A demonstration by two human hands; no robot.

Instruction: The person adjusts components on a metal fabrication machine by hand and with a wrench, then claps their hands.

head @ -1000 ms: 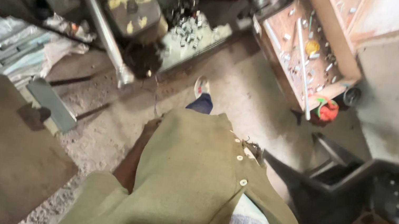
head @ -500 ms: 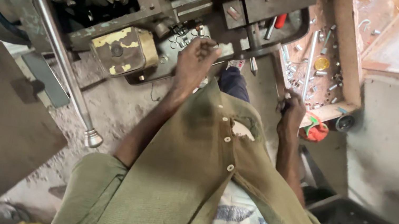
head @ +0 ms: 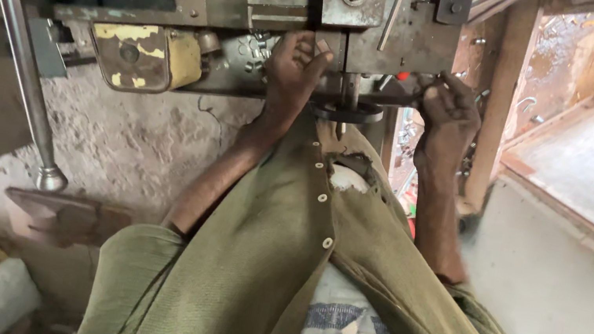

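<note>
Dim, warm daylight upper right; mild blur.

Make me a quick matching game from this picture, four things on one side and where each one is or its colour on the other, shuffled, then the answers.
Things:
1. left hand
2. right hand
3. metal pole
4. machine cover plate

Descriptions:
A. slanting down at the far left
B. chipped yellow paint
C. closed around a dark handle on the machine
D. resting on the machine beside the vertical spindle

Pairs: 1-D, 2-C, 3-A, 4-B
</note>
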